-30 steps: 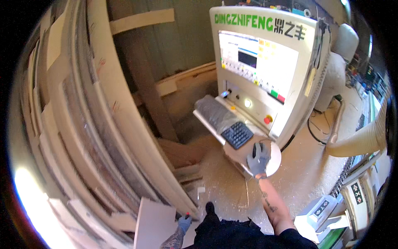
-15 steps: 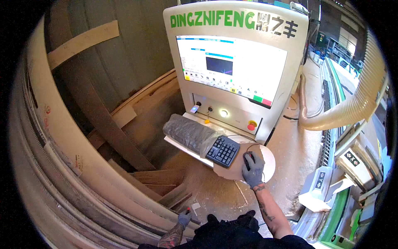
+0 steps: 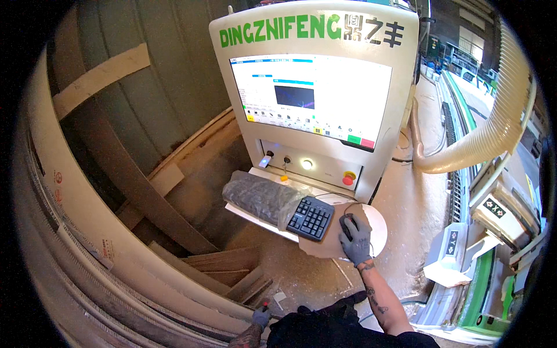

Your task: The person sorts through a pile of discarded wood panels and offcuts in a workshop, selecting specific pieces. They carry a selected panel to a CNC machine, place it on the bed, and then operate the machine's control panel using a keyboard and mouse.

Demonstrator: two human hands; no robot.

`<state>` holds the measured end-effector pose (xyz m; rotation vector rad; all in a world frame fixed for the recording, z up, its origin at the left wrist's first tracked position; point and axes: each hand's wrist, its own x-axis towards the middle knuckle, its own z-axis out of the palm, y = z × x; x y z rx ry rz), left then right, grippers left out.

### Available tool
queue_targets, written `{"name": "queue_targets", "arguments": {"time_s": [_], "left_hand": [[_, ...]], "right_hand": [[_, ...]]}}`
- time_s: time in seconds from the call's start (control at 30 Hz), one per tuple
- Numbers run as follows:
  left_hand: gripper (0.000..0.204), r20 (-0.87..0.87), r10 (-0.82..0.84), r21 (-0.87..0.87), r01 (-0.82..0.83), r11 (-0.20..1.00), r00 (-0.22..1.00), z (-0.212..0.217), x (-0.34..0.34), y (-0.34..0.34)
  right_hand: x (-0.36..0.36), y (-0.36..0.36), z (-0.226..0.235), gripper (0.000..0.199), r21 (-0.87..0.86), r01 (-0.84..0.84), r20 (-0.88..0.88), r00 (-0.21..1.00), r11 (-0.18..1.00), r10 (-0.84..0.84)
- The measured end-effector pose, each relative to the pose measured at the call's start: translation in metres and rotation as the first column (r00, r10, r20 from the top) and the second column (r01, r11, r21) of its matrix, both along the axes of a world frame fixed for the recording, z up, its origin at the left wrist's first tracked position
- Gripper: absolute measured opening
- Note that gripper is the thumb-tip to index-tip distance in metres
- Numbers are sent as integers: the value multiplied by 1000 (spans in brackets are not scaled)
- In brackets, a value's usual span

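Note:
My right hand (image 3: pixel 357 242), in a grey work glove, rests over a black computer mouse (image 3: pixel 347 223) with its fingers curved round it. The mouse sits on a brown cardboard sheet (image 3: pixel 322 246) at the right end of a white shelf. To its left lies a black keyboard (image 3: pixel 311 218), its left part under a cloudy plastic cover (image 3: pixel 261 198). Low in the picture, my gloved left hand (image 3: pixel 261 317) is closed round a small red-tipped object (image 3: pixel 265 304); its kind is too small to make out.
Above the shelf stands a white control cabinet (image 3: pixel 243 136) with a lit screen (image 3: pixel 336 98) and a red emergency stop button (image 3: pixel 348 178). Stacked boards (image 3: pixel 116 255) run along the left. A ribbed hose (image 3: pixel 493 139) and machine rails stand at right. Dust covers the floor (image 3: pixel 313 278).
The view has shifted, so the cabinet sits further left in the picture. My right hand stays on the mouse. My left hand appears slightly lower, still closed round the red-tipped object.

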<state>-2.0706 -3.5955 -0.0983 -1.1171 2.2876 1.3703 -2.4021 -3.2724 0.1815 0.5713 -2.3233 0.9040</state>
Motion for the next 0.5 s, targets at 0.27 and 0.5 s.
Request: {"name": "queue_targets", "arguments": {"time_s": [0.27,0.5], "left_hand": [[32,23,-87,73,85,994,996,-34,24,-16],[35,35,41,144,-46,989,999,9,-4,8]], "right_hand": [[-1,-3,1,52,-29,-29,62,998,999,31],[-5,2,-9,51,11,15,67,998,1000,-16]]}}
